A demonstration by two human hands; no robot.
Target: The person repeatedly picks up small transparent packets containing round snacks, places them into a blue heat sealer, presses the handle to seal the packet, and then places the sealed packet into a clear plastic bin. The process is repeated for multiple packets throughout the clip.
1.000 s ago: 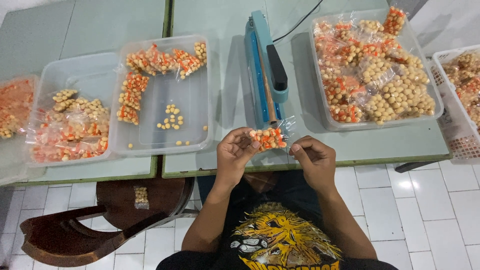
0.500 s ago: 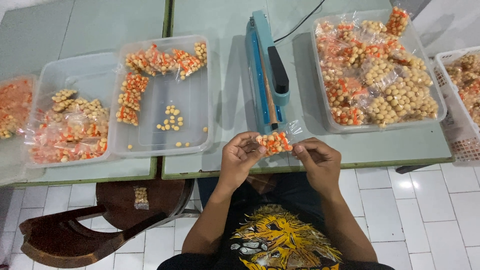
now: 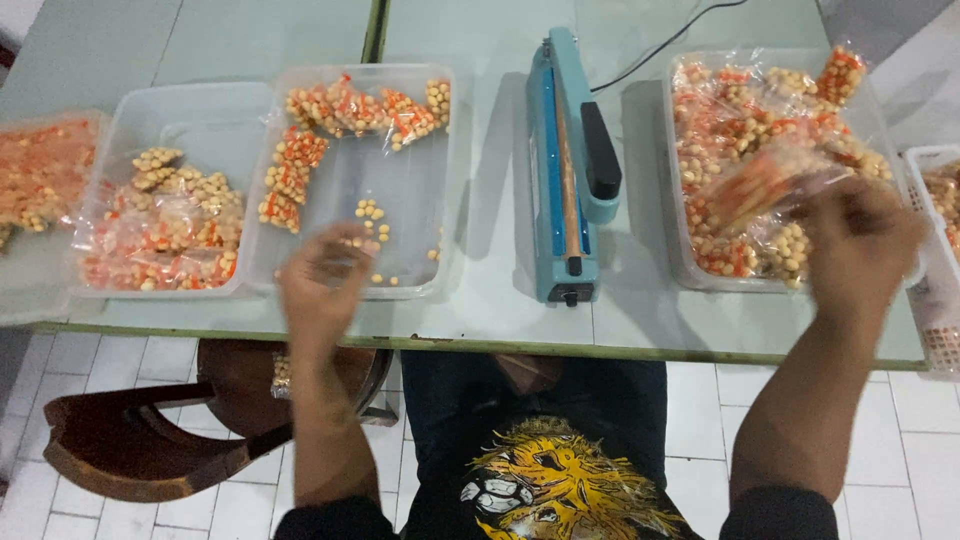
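Right hand point(image 3: 860, 235) is blurred above the clear plastic tray point(image 3: 690, 265) at the right of the pale green table point(image 3: 480, 40), its fingers closed on a small clear plastic packet of orange and cream snack balls point(image 3: 765, 180), which is tilted and smeared by motion over the heap of similar filled packets point(image 3: 740, 110) lying in that tray. Left hand point(image 3: 325, 280) is over the near edge of the middle clear plastic tray point(image 3: 440, 180); it is blurred too, the fingers loosely curled with nothing plainly in them, though whether it pinches something small I cannot tell. Just beyond its fingertips lie loose cream snack balls point(image 3: 370, 212) on the tray floor, and further back a bent row of small sealed packets point(image 3: 340, 115) runs along the far and left walls. Between the two hands stands a blue hand-press bag sealer with a black handle point(image 3: 570, 170), its cord trailing off toward the far right. Left of the middle tray sits another clear plastic tray point(image 3: 190, 100) holding filled bags, and a further one point(image 3: 40, 180) at the table's left end. A white perforated basket point(image 3: 935, 310) touches the right edge of the view. Below the table edge are a dark wooden chair point(image 3: 140, 440) and white floor tiles point(image 3: 690, 440).
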